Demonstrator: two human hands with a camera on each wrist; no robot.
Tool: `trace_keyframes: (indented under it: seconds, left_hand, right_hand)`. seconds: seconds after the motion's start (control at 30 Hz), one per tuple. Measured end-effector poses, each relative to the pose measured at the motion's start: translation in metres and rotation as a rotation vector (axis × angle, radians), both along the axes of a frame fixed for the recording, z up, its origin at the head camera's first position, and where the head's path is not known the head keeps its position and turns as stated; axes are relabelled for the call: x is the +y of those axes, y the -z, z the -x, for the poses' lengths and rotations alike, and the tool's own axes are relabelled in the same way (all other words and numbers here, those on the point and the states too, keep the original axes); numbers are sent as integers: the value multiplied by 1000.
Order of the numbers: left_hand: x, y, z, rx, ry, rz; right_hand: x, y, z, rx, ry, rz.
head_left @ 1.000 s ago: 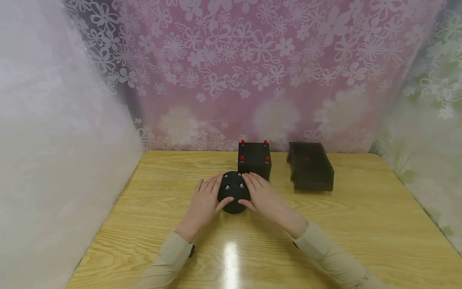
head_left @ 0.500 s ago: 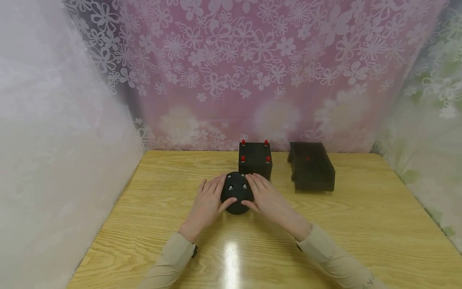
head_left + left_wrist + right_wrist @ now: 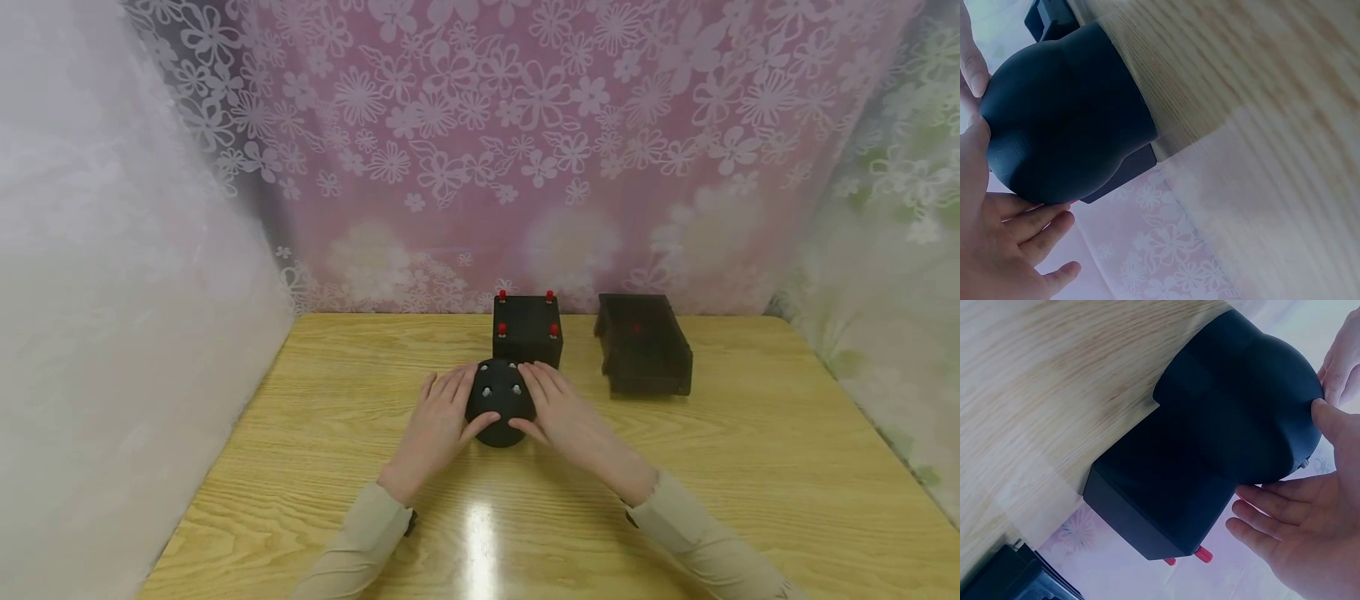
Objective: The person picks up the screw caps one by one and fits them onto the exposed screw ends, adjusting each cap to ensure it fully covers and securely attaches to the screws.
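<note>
A black dome-shaped device [image 3: 501,415] with several silver toggle switches on top stands on a cylindrical base. My left hand [image 3: 433,423] holds its left side, thumb on the near face and fingers toward the far side. On the right side my right hand [image 3: 572,425] holds it the same way. In both wrist views the rounded dome [image 3: 1054,119] bulges out above its base, whose lower edge is at the wooden table. Right behind it stands a black box [image 3: 527,318] with red-capped switches on its top, partly overlapped by the dome in the right wrist view.
Toward the back right of the wooden table [image 3: 750,467] lies a dark open-fronted bin [image 3: 647,350], with a small red spot inside. A pink flowered curtain [image 3: 465,167] hangs along the back edge. Pale sheets close off the left and right sides.
Both hands and the dome device have shifted slightly to the right together, so the dome sits more directly in front of the black box. The box and the bin have stayed in place.
</note>
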State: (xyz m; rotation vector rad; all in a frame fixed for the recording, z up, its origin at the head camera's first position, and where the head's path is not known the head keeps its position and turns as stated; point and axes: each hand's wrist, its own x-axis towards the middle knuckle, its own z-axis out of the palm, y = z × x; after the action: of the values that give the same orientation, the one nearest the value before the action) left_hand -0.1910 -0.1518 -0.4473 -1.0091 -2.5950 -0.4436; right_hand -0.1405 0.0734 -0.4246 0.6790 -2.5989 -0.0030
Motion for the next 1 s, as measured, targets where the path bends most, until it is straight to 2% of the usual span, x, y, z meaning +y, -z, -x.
trace_keyframes:
  seconds: [0.17,0.4,0.57,0.87,1.0]
  left_hand:
    - [4,0,0,-8,5,2]
    - [8,1,0,9,16,-7]
    - [12,1,-2,11,25,-9]
    - [21,1,-3,1,29,4]
    - [24,2,-3,-11,40,-2]
  right_hand:
    - [2,-1,-2,-24,23,-2]
    - [7,0,-6,0,24,-4]
    - [11,-2,-10,-38,42,-3]
    - [21,2,-12,52,14,16]
    - [24,2,-13,49,15,27]
